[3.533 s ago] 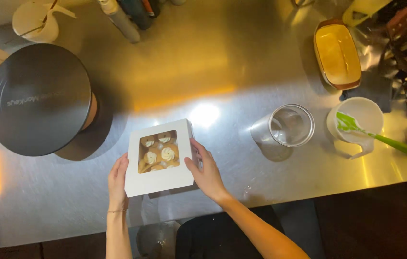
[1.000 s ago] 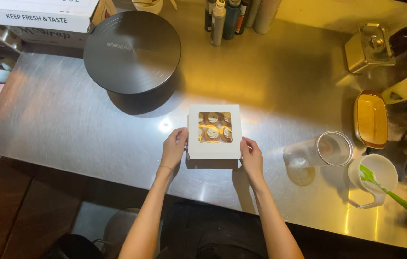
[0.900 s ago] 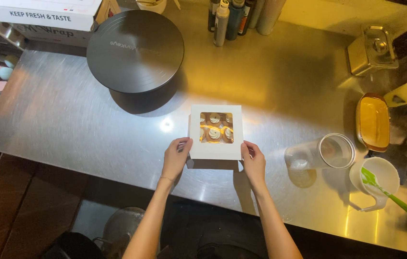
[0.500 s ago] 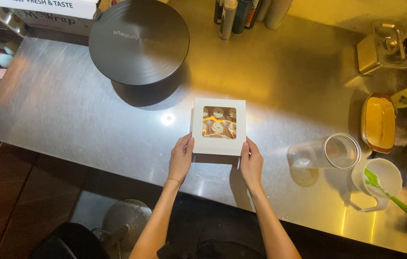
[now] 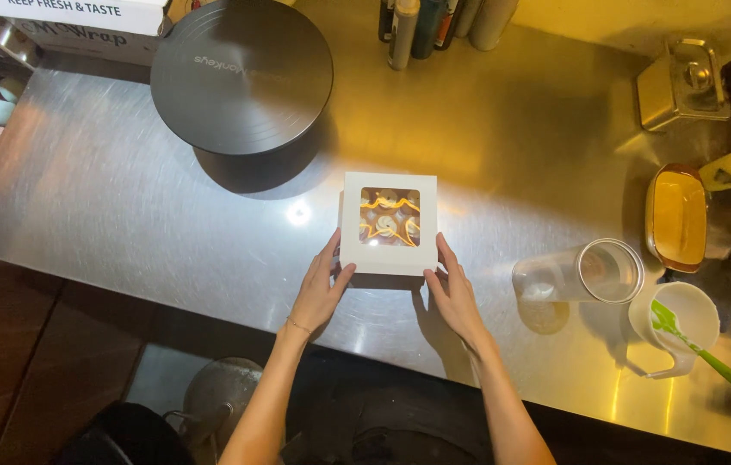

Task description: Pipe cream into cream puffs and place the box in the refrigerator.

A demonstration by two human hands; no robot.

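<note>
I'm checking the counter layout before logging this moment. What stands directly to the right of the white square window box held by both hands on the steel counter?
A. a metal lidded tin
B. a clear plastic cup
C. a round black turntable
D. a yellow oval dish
B: the clear plastic cup stands on the steel counter just right of the white square window box, beyond the right hand; the left hand holds the box's other side.
</note>
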